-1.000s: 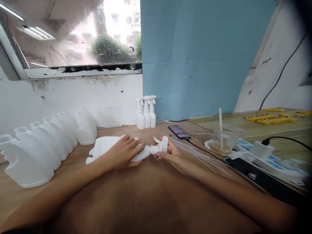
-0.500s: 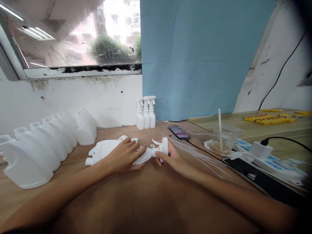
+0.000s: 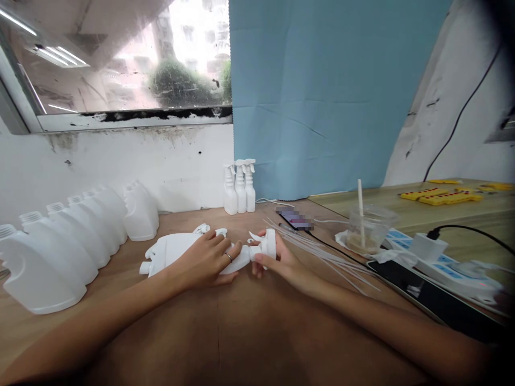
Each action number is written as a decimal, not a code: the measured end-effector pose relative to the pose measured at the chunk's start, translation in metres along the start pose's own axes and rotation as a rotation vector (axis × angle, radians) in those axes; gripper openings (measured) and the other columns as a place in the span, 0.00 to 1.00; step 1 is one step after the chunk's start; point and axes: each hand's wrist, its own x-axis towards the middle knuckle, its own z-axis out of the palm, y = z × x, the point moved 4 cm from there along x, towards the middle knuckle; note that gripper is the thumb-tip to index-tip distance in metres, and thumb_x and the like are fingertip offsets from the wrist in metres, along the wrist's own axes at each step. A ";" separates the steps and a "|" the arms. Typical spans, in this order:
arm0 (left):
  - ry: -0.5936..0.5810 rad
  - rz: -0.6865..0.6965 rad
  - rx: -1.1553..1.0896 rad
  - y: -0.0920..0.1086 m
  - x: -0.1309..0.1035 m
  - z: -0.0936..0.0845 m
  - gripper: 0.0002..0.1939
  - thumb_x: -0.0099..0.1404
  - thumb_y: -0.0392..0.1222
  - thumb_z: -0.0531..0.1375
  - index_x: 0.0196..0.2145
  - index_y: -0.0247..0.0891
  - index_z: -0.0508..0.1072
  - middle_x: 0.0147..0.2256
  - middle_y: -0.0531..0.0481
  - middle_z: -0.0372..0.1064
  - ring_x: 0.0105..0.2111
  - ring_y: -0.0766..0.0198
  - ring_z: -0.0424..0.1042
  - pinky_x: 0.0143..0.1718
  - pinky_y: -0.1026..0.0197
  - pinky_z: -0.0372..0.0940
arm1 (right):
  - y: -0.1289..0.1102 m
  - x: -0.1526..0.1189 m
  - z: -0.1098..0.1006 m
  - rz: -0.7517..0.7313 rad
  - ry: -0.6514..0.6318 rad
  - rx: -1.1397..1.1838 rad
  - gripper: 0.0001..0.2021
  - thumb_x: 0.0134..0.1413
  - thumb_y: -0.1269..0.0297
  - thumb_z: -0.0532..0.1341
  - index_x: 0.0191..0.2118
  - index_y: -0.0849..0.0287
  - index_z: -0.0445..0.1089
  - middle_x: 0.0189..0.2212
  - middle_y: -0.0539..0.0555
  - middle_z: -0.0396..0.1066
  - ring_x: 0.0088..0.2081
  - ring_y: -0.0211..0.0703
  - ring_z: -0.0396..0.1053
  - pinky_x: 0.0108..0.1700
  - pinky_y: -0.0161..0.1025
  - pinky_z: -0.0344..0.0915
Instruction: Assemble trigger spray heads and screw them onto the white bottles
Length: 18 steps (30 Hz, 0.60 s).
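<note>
A white bottle (image 3: 240, 259) lies on its side on the brown table (image 3: 225, 332), its neck toward the right. Over its body lies my left hand (image 3: 215, 254), fingers wrapped on it. My right hand (image 3: 277, 260) grips a white spray head (image 3: 270, 244) at the bottle's neck, the trigger pointing up and left. Whether the head is seated on the neck is too small to tell. More white bottles (image 3: 173, 247) lie flat behind my left wrist, with loose white trigger parts (image 3: 203, 229) just beyond my left fingers.
Several open white bottles (image 3: 60, 262) stand in a row at the left. Three spray bottles (image 3: 240, 187) stand by the wall. Toward the right are a phone (image 3: 295, 219), thin white tubes (image 3: 322, 246), a plastic cup (image 3: 368, 230), a power strip (image 3: 446, 268) and cables.
The spray head has turned slightly in my right hand, and the right fingers have shifted around it. My left hand stays on the bottle. The view has moved a little.
</note>
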 end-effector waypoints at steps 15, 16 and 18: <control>0.019 0.006 -0.006 0.001 0.001 0.000 0.25 0.67 0.53 0.51 0.53 0.29 0.62 0.36 0.42 0.68 0.34 0.54 0.67 0.39 0.52 0.59 | 0.000 -0.001 -0.001 0.039 0.003 0.026 0.25 0.50 0.53 0.65 0.44 0.55 0.50 0.23 0.45 0.70 0.20 0.37 0.66 0.24 0.34 0.61; 0.022 0.006 -0.011 0.002 0.001 -0.001 0.25 0.67 0.53 0.51 0.52 0.29 0.62 0.35 0.42 0.68 0.34 0.54 0.67 0.38 0.52 0.59 | 0.001 -0.001 0.000 0.040 -0.007 0.028 0.22 0.53 0.53 0.63 0.44 0.56 0.51 0.22 0.45 0.69 0.18 0.36 0.65 0.23 0.34 0.59; 0.031 0.006 -0.007 0.003 0.001 -0.002 0.25 0.67 0.53 0.51 0.52 0.29 0.62 0.35 0.42 0.68 0.34 0.54 0.67 0.38 0.52 0.59 | 0.001 -0.001 0.000 0.030 -0.017 0.045 0.20 0.55 0.52 0.61 0.44 0.57 0.52 0.22 0.46 0.69 0.19 0.37 0.65 0.24 0.35 0.59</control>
